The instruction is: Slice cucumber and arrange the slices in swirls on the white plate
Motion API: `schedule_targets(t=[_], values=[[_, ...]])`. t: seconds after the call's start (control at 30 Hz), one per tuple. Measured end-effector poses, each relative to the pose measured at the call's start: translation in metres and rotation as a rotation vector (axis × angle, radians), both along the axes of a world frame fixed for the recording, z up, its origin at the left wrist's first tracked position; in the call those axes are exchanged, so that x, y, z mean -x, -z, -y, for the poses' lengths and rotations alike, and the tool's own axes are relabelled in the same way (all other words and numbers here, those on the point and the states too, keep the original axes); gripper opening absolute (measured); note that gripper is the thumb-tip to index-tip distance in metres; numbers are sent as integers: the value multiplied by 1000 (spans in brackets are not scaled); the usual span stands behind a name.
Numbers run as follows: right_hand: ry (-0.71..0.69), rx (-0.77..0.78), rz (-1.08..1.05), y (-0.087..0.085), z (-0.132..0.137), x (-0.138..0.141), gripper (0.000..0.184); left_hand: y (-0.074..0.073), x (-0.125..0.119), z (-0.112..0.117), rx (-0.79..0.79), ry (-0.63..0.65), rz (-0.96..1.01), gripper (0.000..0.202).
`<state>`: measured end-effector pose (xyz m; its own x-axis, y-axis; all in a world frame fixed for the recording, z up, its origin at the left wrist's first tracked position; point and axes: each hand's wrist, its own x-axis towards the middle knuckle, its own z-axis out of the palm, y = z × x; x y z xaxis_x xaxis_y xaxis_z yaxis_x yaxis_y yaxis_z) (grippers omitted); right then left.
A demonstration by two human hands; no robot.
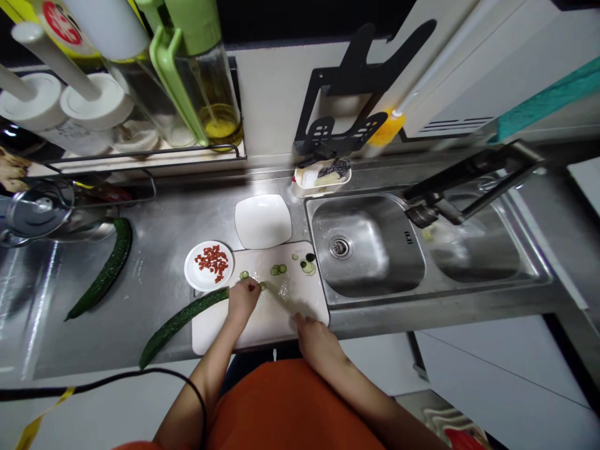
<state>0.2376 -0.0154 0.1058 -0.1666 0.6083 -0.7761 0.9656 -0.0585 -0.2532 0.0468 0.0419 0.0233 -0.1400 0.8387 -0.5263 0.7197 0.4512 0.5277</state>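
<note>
My left hand (242, 303) is closed around the cut end of a long green cucumber (185, 317), which lies across the left part of a white cutting board (262, 325) and sticks out over the counter's front. In my right hand (319, 342) is the handle of a kitchen knife (281, 301). Its blade points up and left, with the tip side close to my left fingers and a small slice there. Thin cucumber slices (278, 269) lie on the board beyond the blade. More slices and dark end pieces (308, 265) rest near its right edge.
A white plate of diced reddish pieces (213, 262) overlaps the board's left corner. Behind stands a square white plate (263, 220). Another cucumber (110, 269) lies to the left. The sink (370, 244) with a black faucet (440, 206) is on the right. An oil bottle (218, 119) stands on a rack.
</note>
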Motion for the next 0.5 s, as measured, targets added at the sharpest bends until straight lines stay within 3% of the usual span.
schedule_targets(t=[0.5], values=[[17, 20, -18, 4, 1, 6, 44, 3, 2, -2, -2, 23, -10, 13]])
